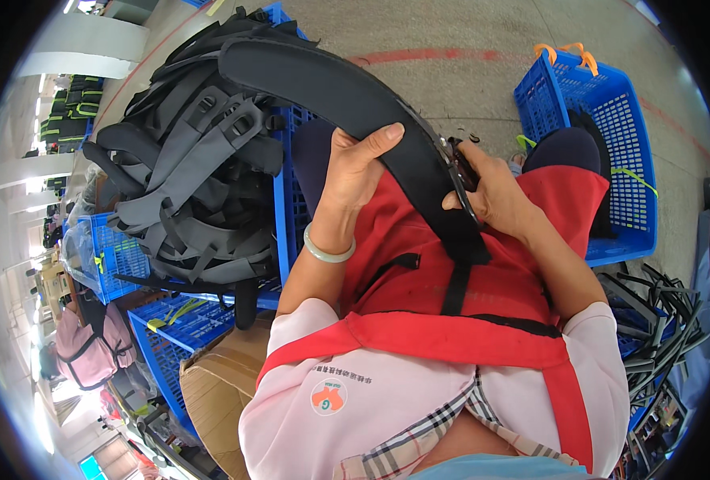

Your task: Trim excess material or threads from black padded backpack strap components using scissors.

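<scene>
A long black padded shoulder strap (315,80) lies across my lap, its rounded end up at the left and its narrow webbing tail (456,288) down at the middle. My left hand (361,164) grips the strap's middle, thumb on top and fingers underneath. At the strap's right edge, my right hand (487,188) is closed around what looks like a pair of dark-handled scissors (465,164), partly hidden by the fingers. Its thumb touches the strap's edge. A red apron (419,240) covers my lap under the strap.
To the left, a heap of grey and black straps (187,160) with buckles fills a blue crate (287,216). Another blue crate (635,216) with dark pieces stands at the right. Black strips (659,320) pile up below it. A cardboard box (219,376) is near my left elbow.
</scene>
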Action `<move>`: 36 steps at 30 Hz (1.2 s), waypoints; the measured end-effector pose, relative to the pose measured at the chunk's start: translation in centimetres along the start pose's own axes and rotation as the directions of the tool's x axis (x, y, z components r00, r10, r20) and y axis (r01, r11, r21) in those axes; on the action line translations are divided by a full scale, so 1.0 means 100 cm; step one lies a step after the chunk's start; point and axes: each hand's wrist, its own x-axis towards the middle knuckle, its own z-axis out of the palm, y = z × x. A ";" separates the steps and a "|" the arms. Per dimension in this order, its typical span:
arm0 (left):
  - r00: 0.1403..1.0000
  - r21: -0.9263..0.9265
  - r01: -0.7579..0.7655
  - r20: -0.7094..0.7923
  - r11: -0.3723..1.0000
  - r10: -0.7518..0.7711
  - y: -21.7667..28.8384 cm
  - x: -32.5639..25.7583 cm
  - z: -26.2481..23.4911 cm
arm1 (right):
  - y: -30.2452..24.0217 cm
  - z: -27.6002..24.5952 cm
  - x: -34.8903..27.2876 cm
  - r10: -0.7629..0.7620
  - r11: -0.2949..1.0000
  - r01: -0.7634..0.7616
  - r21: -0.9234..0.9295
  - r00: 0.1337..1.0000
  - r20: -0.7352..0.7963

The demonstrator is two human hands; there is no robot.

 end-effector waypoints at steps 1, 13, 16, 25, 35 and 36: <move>1.000 0.000 0.002 -0.001 1.000 -0.002 -0.001 0.000 0.000 | 0.000 0.000 0.000 0.001 1.000 -0.001 0.002 1.000 0.001; 1.000 0.033 0.003 -0.009 0.999 -0.003 -0.009 0.005 0.006 | 0.004 -0.001 0.000 0.005 0.998 0.001 0.057 0.994 -0.110; 1.000 0.012 0.007 -0.002 1.000 -0.007 -0.010 0.008 0.005 | 0.012 0.001 0.002 0.058 0.996 -0.052 0.077 0.995 -0.077; 0.998 0.216 -0.059 0.025 0.975 0.055 0.049 0.050 0.021 | 0.019 -0.011 0.013 0.184 0.895 -0.070 0.440 0.957 -0.222; 0.674 0.971 0.091 0.105 0.223 -0.731 0.039 -0.012 0.006 | 0.010 -0.033 0.015 0.128 0.797 0.159 0.582 0.898 -0.420; 0.647 0.979 0.100 0.070 0.175 -0.760 0.031 -0.020 0.007 | 0.011 -0.032 0.016 0.138 0.847 0.135 0.515 0.879 -0.457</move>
